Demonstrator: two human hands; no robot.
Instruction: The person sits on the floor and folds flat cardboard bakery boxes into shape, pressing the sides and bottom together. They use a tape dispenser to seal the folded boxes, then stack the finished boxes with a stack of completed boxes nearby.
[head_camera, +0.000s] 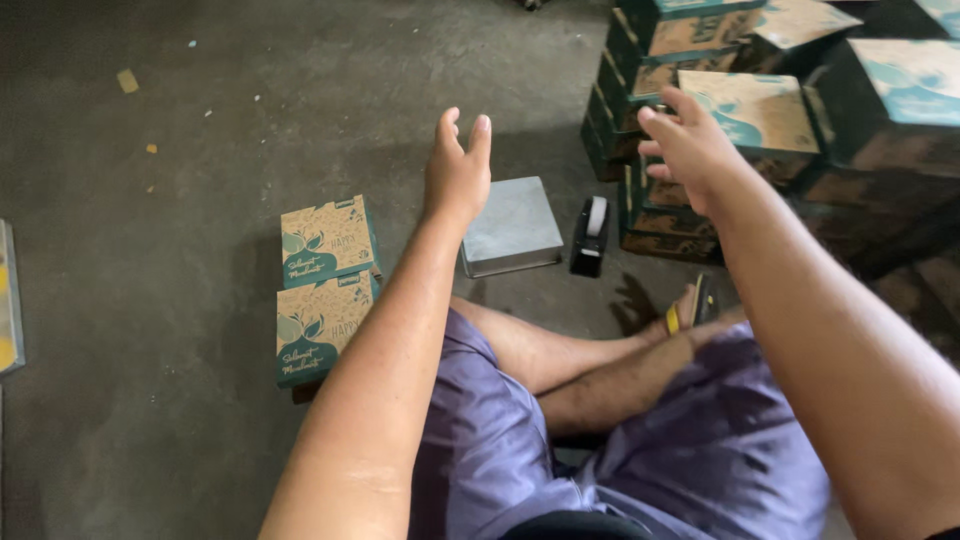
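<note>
I see both arms stretched forward over a concrete floor (150, 400). My right hand (690, 150), fingers spread and empty, reaches for the top green-and-tan box (760, 110) on a stack (700, 60) at upper right. My left hand (457, 175) hangs open above a grey metal tin (510, 225). Two boxes (325, 285) lie apart at left; I judge most remain stacked.

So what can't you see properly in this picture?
- Head view: the right hand covers part of the green-and-tan box it reaches toward.
- The stack of boxes is cut off by the top and right edges.
- The tape dispenser is dark; its details are unclear.
- Whatever is inside the grey metal box beyond the left hand is hidden.
</note>
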